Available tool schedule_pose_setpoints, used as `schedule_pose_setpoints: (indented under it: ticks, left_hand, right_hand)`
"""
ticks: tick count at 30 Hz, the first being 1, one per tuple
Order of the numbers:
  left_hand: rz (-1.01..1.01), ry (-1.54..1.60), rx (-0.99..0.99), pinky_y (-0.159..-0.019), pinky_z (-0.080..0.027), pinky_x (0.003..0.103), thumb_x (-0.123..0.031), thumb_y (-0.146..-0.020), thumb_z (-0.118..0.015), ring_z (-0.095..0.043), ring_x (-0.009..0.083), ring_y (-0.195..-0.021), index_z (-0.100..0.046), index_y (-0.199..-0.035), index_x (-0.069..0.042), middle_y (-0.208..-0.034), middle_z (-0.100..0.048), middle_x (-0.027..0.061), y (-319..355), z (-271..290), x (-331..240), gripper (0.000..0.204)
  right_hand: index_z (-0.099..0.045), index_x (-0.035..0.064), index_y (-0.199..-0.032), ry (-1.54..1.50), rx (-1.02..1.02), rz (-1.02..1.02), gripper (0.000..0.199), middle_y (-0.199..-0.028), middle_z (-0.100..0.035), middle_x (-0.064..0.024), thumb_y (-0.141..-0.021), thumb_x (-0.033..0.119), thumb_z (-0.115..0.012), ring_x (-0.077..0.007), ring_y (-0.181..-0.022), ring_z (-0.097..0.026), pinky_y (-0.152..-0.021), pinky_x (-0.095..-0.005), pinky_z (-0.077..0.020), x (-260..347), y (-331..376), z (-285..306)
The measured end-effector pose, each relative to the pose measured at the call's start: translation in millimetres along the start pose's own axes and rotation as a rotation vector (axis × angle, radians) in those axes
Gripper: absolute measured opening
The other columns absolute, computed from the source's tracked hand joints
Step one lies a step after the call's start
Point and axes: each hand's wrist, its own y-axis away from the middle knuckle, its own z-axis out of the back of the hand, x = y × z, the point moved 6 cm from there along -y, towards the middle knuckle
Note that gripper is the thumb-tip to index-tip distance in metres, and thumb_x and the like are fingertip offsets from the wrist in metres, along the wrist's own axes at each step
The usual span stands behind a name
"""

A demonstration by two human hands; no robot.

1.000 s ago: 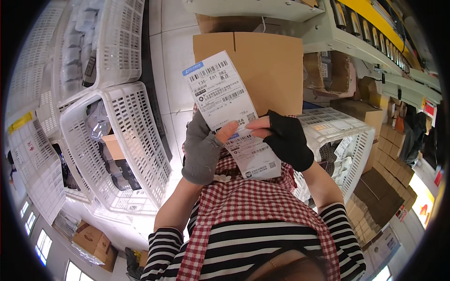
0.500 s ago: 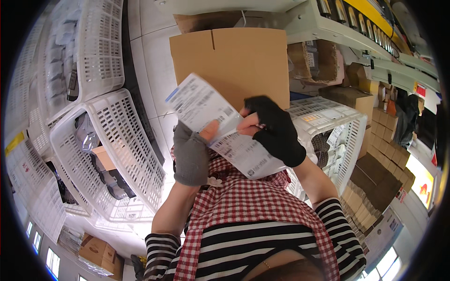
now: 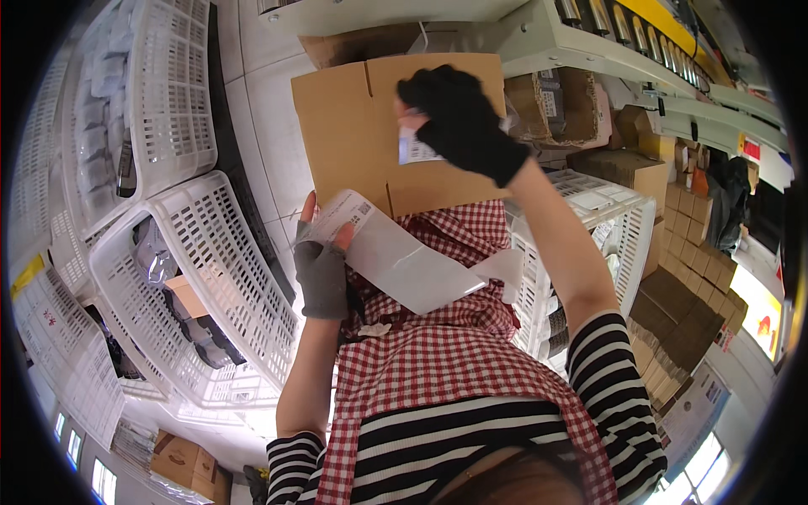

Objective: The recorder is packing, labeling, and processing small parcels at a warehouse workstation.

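Observation:
A closed cardboard box [image 3: 341,126] lies in front of me, its near edge against my red checked apron. Over the box's top, my right hand [image 3: 459,122] in a black fingerless glove has its fingers curled together on a printed shipping label [image 3: 417,150]. Most of the label is hidden beneath that hand, and I cannot tell how much of it touches the cardboard. My left hand [image 3: 324,273], in a grey fingerless glove, grips a long white label strip [image 3: 412,261] by the box's near left corner. Mostly blank, the strip trails across my lap and curls at its right end.
White plastic crates [image 3: 223,278] with bagged goods stand on my left. Another white crate [image 3: 619,236] is close on the right, with an opened carton [image 3: 560,105] and stacked cardboard [image 3: 690,307] beyond. A roller conveyor [image 3: 631,42] runs along the far right.
My right hand has moved up and away over the box with a label, leaving the strip. The left hand has shifted slightly left, still holding the strip, which now shows mostly blank.

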Motion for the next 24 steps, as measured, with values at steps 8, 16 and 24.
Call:
schedule_pose_setpoints:
  ticks: [8, 16, 24]
  left_hand:
    - [0.039, -0.147, -0.005, -0.081, -0.047, 0.027, -0.009, -0.085, -0.063, -0.059, 0.0143, -0.091, -0.046, -0.128, 0.003, -0.103, -0.063, 0.0088, -2.8, 0.4, 10.5, 0.048]
    - [-0.127, -0.399, 0.068, -0.071, -0.044, 0.021, -0.005, -0.089, -0.051, -0.053, 0.0073, -0.073, -0.029, -0.143, -0.001, -0.081, -0.057, -0.0005, -5.0, -4.9, 5.8, 0.058]
    - [-0.211, -0.075, 0.127, -0.069, -0.045, 0.022, -0.008, -0.088, -0.055, -0.054, 0.0086, -0.074, -0.021, -0.144, 0.002, -0.084, -0.056, 0.0005, 7.2, -7.4, -29.5, 0.066]
  right_hand:
    - [-0.053, 0.0112, -0.121, 0.369, -0.09, -0.025, 0.05, -0.129, -0.049, -0.0051, -0.075, 0.025, -0.064, -0.022, -0.12, -0.045, -0.105, -0.0484, -0.0277, 23.4, 28.1, -22.3]
    - [-0.041, 0.0048, -0.135, 0.414, -0.278, -0.343, 0.061, -0.136, -0.043, -0.0175, -0.083, 0.029, -0.062, -0.033, -0.126, -0.04, -0.108, -0.046, -0.0254, -55.0, 64.4, -1.3]
    - [-0.041, 0.0061, -0.136, -0.308, -0.721, -0.544, 0.05, -0.117, -0.056, -0.01, -0.089, 0.012, -0.056, -0.0155, -0.11, -0.051, -0.093, -0.0296, -0.0402, -45.0, 86.8, 51.4]
